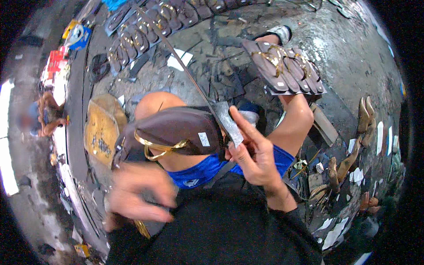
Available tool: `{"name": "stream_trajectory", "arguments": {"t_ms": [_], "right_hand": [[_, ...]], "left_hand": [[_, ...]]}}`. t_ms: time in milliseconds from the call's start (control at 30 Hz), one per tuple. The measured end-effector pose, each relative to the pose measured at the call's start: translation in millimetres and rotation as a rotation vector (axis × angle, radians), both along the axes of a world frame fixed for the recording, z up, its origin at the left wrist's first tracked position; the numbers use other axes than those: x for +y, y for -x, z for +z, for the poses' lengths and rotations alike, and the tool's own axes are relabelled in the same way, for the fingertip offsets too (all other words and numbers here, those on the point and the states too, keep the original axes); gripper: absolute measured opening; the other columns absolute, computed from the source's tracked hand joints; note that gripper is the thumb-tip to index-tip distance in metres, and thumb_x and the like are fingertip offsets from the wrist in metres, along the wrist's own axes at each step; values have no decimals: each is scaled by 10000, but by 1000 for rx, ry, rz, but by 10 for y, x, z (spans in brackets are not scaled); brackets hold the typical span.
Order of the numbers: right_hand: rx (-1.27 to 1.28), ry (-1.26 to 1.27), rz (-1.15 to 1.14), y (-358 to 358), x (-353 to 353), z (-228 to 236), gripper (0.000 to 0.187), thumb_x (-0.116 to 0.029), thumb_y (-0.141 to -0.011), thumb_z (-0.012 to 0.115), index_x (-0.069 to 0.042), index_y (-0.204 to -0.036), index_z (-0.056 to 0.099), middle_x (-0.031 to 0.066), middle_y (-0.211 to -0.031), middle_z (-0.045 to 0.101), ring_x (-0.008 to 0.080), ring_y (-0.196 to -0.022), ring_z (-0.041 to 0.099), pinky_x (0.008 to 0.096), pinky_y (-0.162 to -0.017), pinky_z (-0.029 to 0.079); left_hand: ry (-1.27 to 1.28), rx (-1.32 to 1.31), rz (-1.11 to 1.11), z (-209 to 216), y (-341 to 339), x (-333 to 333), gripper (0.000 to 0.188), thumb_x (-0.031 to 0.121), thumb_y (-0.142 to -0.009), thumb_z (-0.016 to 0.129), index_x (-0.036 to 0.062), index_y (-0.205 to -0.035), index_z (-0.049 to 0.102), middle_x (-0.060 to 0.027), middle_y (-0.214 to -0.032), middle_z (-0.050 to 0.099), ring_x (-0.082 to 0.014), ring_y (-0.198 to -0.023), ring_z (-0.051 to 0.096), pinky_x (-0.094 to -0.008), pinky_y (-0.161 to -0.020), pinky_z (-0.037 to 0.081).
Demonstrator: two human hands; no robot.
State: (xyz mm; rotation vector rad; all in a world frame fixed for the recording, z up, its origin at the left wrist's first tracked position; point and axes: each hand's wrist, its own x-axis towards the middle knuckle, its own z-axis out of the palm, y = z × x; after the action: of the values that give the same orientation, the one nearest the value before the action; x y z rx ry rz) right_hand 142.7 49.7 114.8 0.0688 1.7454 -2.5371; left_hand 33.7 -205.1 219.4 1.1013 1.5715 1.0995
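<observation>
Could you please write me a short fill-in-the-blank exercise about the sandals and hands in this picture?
1. The brown sandal across the lap has a shiny strap coloured ____.
2. The small label on that sandal is ____ in colour.
3. The right hand pinches a flat grey piece between its fingers and its ____.
4. The left hand looks blurred, and the shorts beside it are ____.

Missing words: gold; white; thumb; blue.

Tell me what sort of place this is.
Probably a sandal-making workshop: dark sandals with gold straps line part of the floor, white scraps lie scattered about, and another gold-strapped sandal is over the person's lap.
</observation>
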Motion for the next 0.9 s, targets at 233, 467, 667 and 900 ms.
{"name": "stream_trajectory", "arguments": {"t_ms": [233,467,667,900], "right_hand": [[13,-116,-173,-258,10,-188,601,-73,-945,612,-12,-1489,364,111,-1256,623,140,-922,617,263,-807,497],[34,-842,-409,-941,96,-435,373,-113,-846,740,-9,-1190,640,164,-1037,706,267,-798,700,342,-718,566],[-185,-772,-277,-1117,168,-195,286,-112,-836,751,-38,-1106,692,115,-850,707,189,-629,662,286,-560,541],[-136,-703,-249,-725,-66,-250,288,-109,-841,717,-49,-1121,684,87,-769,655,184,-611,626,299,-566,510]], "left_hand": [[-676,-1043,1404,-1016,-536,1018,393,424,-986,551,95,-1188,626,-64,-1166,683,-214,-1056,654,-396,-978,504],[-621,-1092,1284,-1160,-118,1185,330,325,-942,652,71,-1151,623,-79,-1062,701,-220,-928,692,-384,-809,587],[-371,-1039,1239,-1536,-504,816,336,295,-966,609,23,-1163,628,-105,-1079,695,-238,-939,692,-386,-835,580],[-389,-816,1226,-1675,-667,552,335,267,-983,571,46,-1232,607,-78,-1120,681,-250,-998,677,-406,-866,569]]}}
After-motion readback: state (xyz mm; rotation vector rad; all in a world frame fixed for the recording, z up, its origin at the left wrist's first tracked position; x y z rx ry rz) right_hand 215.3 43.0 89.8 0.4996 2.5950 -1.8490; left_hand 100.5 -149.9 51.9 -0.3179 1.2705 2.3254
